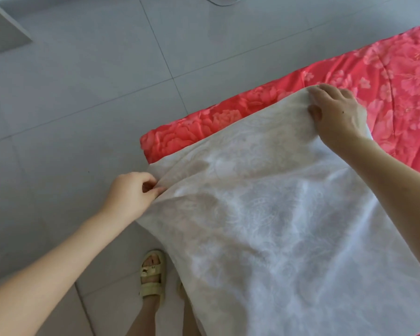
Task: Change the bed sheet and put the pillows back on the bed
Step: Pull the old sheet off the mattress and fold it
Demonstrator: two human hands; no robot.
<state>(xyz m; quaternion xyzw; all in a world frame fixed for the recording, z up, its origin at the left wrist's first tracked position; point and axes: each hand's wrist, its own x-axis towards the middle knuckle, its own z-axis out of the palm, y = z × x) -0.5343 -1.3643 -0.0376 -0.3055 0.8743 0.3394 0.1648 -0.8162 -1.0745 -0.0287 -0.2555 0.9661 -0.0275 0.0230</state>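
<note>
- L hand (131, 192) pinches white sheet (264, 214) corner; R hand (335, 112) grips its far edge.
- Sheet half-spread over red floral bed (228, 110), rest hangs to floor.
- Left, I'd judge: spread, tuck, pillows (none in view).

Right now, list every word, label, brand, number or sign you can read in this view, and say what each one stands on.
None: no readable text anywhere in this view.
White sheet, held by the left hand and right hand: woven pattern only, no lettering.
Red floral bedding: flowers only.
Sandal: a small decoration on the strap, too small to tell if it carries writing.
Tiled floor: no markings.
</note>
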